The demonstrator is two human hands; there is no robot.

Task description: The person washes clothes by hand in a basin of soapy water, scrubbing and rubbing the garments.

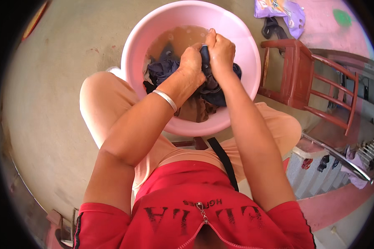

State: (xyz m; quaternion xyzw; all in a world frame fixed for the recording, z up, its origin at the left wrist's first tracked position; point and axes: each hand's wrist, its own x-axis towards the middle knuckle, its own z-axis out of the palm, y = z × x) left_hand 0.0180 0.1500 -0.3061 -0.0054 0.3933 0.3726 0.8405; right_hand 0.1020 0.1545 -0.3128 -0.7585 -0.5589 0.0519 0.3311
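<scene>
A large pink plastic basin (251, 56) stands on the floor between my knees, with brownish water (185, 35) at its far side. Wet dark blue clothes (162, 70) and a brown cloth (191, 109) lie in it. Above them, my left hand (191, 60), with a silver-coloured bangle on its wrist, is closed on a bunched dark garment (205, 59). My right hand (220, 53) grips the same garment right beside it, knuckles up. The garment hangs down between both hands towards the pile; its lower end cannot be told from the other clothes.
To the right of the basin a reddish-brown wooden chair (294, 71) lies near a dark cloth or strap-like item (272, 28) and a purple plastic packet (294, 21). A metal rail (336, 155) runs at the lower right. Bare concrete floor (56, 93) extends on the left.
</scene>
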